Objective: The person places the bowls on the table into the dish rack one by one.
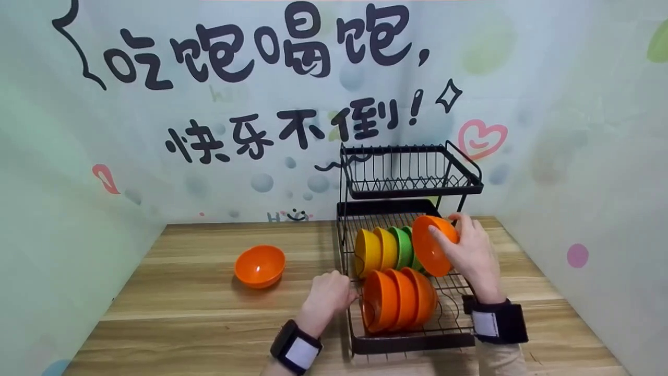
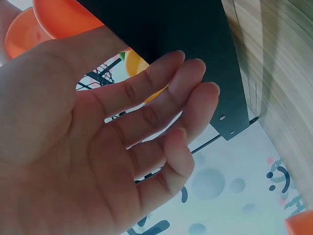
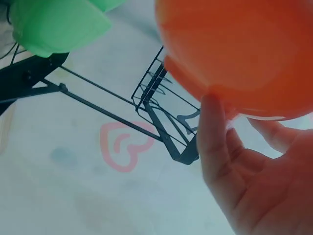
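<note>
My right hand (image 1: 474, 256) grips an orange bowl (image 1: 431, 250) by its side, thumb at the rim. The bowl is tilted and held over the right part of a black two-tier dish rack (image 1: 412, 342). In the right wrist view the orange bowl (image 3: 239, 58) fills the upper right, fingertips against its outside. My left hand (image 1: 329, 295) holds the rack's left side; in the left wrist view its fingers (image 2: 195, 98) bend against the black side panel (image 2: 181, 58), with the thumb reaching behind it. Orange bowls (image 1: 383, 303) stand on edge in the rack's front row.
Behind that row, yellow bowls (image 1: 368, 253) and green bowls (image 1: 403, 246) stand on edge, partly hidden by the held bowl. Another orange bowl (image 1: 260, 266) sits upright on the wooden table (image 1: 198, 324), left of the rack. The rack's upper tier (image 1: 412, 190) rises at the back.
</note>
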Tool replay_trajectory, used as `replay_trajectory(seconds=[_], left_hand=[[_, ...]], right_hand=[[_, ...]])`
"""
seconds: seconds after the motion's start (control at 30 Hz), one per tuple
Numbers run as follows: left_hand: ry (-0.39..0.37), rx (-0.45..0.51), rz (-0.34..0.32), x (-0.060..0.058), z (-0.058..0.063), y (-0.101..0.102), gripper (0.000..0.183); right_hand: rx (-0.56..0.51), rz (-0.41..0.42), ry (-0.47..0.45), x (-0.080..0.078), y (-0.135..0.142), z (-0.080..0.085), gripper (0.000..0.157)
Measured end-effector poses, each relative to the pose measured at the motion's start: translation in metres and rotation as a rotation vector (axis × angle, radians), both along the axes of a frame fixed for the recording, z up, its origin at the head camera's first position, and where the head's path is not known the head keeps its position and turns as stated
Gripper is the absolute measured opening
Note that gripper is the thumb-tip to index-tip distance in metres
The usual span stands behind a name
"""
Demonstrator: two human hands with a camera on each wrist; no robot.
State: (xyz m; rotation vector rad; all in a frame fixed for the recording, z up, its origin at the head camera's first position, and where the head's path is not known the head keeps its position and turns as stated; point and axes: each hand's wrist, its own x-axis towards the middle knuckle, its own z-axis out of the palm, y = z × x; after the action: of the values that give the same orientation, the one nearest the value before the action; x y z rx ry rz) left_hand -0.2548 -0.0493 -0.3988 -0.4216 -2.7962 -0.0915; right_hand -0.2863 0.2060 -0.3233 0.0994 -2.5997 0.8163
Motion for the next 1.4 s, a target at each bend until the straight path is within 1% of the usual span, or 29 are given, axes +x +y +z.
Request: replay_trajectory(seconds=[0.17,0.27,0.4,0.53,0.73,0.93,1.07,1.27,1.4], left_hand=[[-0.039,-0.018,0.021,-0.001,0.0,0.001,0.029],[-0.06,-0.031,0.036,-0.001,0.001,0.002,0.031],[-0.069,-0.03,0.037,-0.002,0.0,0.002,0.03],[-0.086,-0.025,0.038,-0.002,0.001,0.002,0.03],[-0.11,-0.007,0.046,-0.002,0.003,0.002,0.03],[-0.137,-0.01,0.05,-0.003,0.003,0.003,0.032],[-0.134,-0.011,0.046,-0.003,0.003,0.003,0.032],[-0.103,-0.011,0.033,-0.003,0.001,0.002,0.03],[-0.096,-0.011,0.03,-0.003,0.001,0.002,0.031]], right_hand=[[0.051,-0.018,-0.029,0.0,0.003,-0.002,0.068],[0.081,-0.015,-0.036,0.0,0.005,-0.003,0.07],[0.132,-0.003,-0.071,-0.001,0.008,-0.005,0.072],[0.177,0.016,-0.124,-0.003,0.009,-0.006,0.073],[0.189,0.066,-0.239,-0.002,0.01,-0.01,0.069],[0.231,0.093,-0.34,-0.004,0.008,-0.014,0.066],[0.249,0.108,-0.397,-0.005,0.007,-0.017,0.067],[0.282,0.145,-0.479,-0.005,0.005,-0.019,0.077],[0.294,0.16,-0.519,-0.006,0.004,-0.02,0.076]])
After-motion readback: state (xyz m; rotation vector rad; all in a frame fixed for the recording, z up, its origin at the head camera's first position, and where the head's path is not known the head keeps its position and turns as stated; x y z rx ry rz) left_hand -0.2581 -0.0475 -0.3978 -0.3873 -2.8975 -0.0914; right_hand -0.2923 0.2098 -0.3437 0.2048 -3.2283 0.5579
